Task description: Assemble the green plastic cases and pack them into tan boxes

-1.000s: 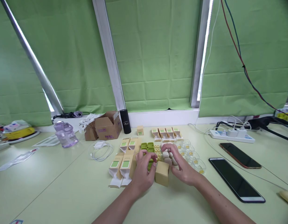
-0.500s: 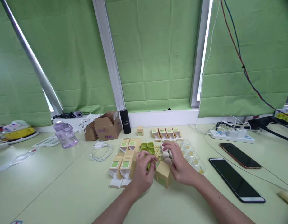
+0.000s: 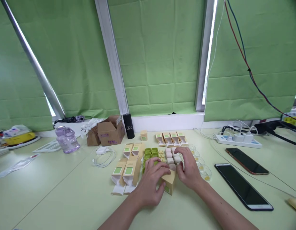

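My left hand [image 3: 151, 182] has its fingers and thumb on a small tan box [image 3: 172, 179], gripping its left side. The box stands on the table with a green label on its front. Just right of it hovers my right hand [image 3: 190, 170], index finger and thumb apart, holding nothing visible. Beyond the hands lie green square cups [image 3: 151, 150], partly covered by my left hand. Beside them are small yellow pieces [image 3: 161, 155], pink and white soft-looking pieces [image 3: 169, 155], and clear rounded cups [image 3: 205, 173], partly behind my right hand.
Tan cartons with open flaps [image 3: 129, 169] stand at left, with more in a back row [image 3: 171, 138]. A white cable [image 3: 103, 156], a purple bottle [image 3: 67, 139], a cardboard box [image 3: 111, 131] and a black cylinder [image 3: 128, 126] lie farther left. Two phones [image 3: 244, 187] and a power strip [image 3: 239, 140] are right.
My left hand has moved right, from beside the green cups onto the small tan box. My right hand has shifted slightly right, its index finger and thumb spread.
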### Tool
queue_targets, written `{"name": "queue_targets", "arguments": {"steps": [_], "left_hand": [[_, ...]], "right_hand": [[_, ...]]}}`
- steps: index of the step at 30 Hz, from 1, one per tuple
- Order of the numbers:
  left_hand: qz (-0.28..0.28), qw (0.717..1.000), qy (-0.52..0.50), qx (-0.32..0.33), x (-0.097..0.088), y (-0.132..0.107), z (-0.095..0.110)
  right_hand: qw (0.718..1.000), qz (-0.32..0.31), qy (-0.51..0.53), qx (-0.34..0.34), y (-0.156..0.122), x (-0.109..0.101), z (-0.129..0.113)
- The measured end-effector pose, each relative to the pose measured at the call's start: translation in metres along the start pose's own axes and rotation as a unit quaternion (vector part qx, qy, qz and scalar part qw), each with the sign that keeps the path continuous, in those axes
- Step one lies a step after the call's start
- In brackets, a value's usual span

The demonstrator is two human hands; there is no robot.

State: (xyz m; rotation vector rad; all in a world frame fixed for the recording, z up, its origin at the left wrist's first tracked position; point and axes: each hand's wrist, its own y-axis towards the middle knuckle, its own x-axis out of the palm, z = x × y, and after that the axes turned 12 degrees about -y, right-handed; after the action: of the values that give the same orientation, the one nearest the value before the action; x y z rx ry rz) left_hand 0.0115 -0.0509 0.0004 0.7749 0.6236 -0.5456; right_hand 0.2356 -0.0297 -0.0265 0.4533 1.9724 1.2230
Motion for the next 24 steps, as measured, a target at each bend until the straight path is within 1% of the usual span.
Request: {"name": "queue_targets", "arguments": {"steps": [9, 12, 15, 18, 20, 22, 24], "left_hand": [[-0.031, 0.998, 0.042, -0.040, -0.002, 0.005, 0.012], [-0.051, 0.996, 0.050, -0.058, -0.004, 0.010, 0.020], [-0.072, 0.992, 0.052, -0.091, -0.009, 0.016, 0.029], [-0.074, 0.989, 0.043, -0.124, -0.019, 0.022, 0.036], [-0.054, 0.989, 0.037, -0.131, -0.031, 0.028, 0.037], [-0.023, 0.992, 0.028, -0.122, -0.046, 0.036, 0.032], [0.015, 0.992, 0.040, -0.118, -0.064, 0.049, 0.021]], "right_hand": [[1.000, 0.026, -0.018, 0.000, -0.003, 0.004, -0.003], [0.999, 0.030, -0.021, 0.007, -0.004, 0.006, -0.003], [0.999, 0.034, -0.025, 0.011, -0.005, 0.007, -0.001], [0.999, 0.040, -0.025, 0.010, -0.005, 0.006, -0.001], [0.999, 0.044, -0.022, 0.008, -0.005, 0.006, -0.001], [0.999, 0.044, -0.020, 0.009, -0.004, 0.006, -0.002], [0.999, 0.039, -0.021, 0.012, -0.005, 0.005, -0.003]]}}
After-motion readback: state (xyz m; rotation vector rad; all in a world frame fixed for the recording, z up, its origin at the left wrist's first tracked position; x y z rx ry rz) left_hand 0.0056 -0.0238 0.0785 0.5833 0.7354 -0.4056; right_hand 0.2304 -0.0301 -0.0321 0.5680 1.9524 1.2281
